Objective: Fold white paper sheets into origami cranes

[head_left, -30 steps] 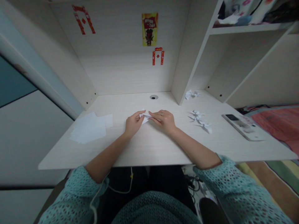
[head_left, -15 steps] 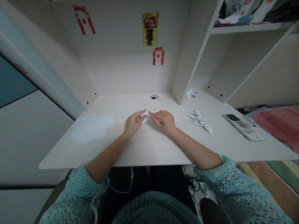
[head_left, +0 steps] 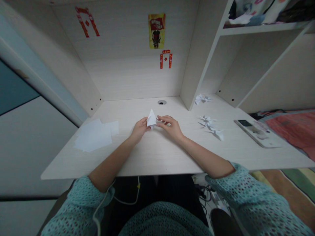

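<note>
A small piece of folded white paper (head_left: 151, 118) stands up with a pointed top between my hands, above the middle of the desk. My left hand (head_left: 139, 129) is closed on its left side, with the fingers partly behind it. At the paper's right edge, the bent thumb and fingers of my right hand (head_left: 171, 126) pinch it. Off to the left, a spread of white paper sheets (head_left: 94, 136) lies flat. On the right, several folded white paper figures (head_left: 208, 123) rest in a loose row, and more paper figures (head_left: 202, 99) are by the upright panel.
A large white phone-shaped object (head_left: 256, 133) lies on the right of the desk (head_left: 147, 160). An upright panel (head_left: 194, 65) rises behind, near a round cable hole (head_left: 161, 102). A white cable (head_left: 128, 202) hangs below the front edge.
The folded paper has turned from lying low between the fingers to standing with its broad pointed face showing. My right fingers have shifted to its right edge.
</note>
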A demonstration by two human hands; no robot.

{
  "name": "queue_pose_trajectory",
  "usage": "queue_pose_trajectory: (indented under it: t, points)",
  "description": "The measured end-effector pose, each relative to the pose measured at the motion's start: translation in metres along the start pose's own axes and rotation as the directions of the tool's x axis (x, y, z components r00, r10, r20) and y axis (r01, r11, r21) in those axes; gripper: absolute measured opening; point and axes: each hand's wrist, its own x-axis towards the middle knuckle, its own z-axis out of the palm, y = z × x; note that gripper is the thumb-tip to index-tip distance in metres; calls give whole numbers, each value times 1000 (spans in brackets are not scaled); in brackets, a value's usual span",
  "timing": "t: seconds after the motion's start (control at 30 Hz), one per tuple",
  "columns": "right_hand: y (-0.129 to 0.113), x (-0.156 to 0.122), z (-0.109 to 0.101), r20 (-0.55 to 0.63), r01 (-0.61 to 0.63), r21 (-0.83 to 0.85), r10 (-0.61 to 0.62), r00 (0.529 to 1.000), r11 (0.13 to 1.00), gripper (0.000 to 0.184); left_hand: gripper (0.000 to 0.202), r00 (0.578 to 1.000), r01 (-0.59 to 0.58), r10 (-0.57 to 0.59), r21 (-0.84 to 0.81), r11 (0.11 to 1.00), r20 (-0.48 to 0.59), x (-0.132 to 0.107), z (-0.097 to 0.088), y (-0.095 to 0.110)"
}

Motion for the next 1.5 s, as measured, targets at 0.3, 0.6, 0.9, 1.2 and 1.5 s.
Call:
queue_pose_trajectory:
  t: [0.3,0.6,0.9,1.2,1.5]
  points:
    - [-5,-3,-2,-11,22,-131,-24,1000,991,43,39,999,-6,3,61,998,48,-2,3,-5]
    - [-3,-5,-2,-9,54,-243,-58,998,969,42,33,992,-79,59,196,977,108,-3,6,-3]
    - [11,-3,4,11,-134,-23,135,991,991,35,29,975,-206,168,306,930,144,-5,5,-3]
    - [11,0,0,1,-163,-15,163,987,987,21,46,933,-335,319,718,611,164,-19,11,9]
    - [9,-4,4,68,-262,95,256,964,960,17,46,786,-489,595,758,431,169,-28,16,23]
